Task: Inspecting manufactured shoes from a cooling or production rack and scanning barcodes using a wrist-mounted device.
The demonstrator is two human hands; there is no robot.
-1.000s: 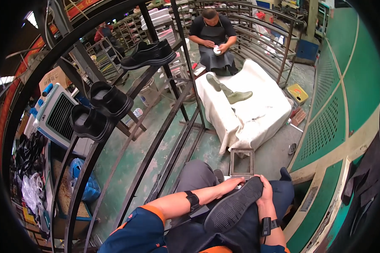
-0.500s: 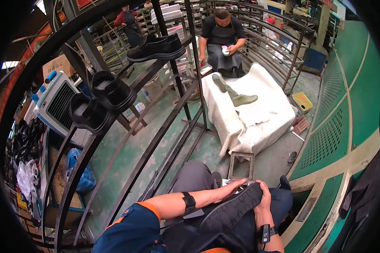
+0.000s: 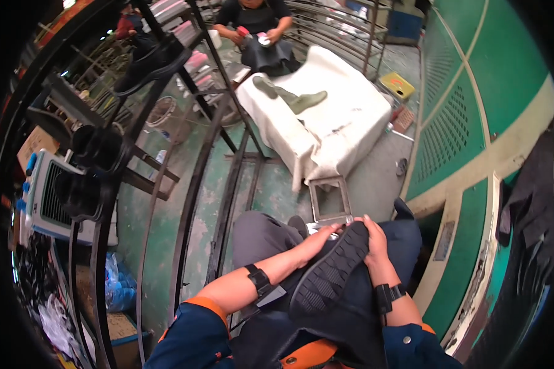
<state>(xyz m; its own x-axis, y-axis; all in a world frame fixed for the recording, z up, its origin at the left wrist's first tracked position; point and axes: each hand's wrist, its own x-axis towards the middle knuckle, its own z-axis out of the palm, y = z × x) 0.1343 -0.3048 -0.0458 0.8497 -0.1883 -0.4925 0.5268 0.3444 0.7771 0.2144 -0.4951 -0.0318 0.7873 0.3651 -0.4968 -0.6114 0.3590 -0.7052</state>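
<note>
Down at nine o'clock, a white box-shaped cooler with a grilled front stands on the green-painted concrete floor, and beside it the black curved metal rack carries two dark boots mouth-up on its pegs, with a black low shoe higher up at eleven o'clock. Toward six o'clock, the person's left hand lies with fingers curled narrowly against the near side of the black rubber-soled boot, which rests sole-up across the lap on the dark apron. Its ribbed tread runs from seven o'clock up toward one o'clock. The right hand wraps the toe end of that boot, fingers closed over it. Just beyond both hands, a small square metal-framed stand sits on the floor. At twelve o'clock, a white cloth-covered table bears an olive-green shoe last, and another seated person works behind it. At three o'clock, a dark garment hangs against the green perforated wall panel.
</note>
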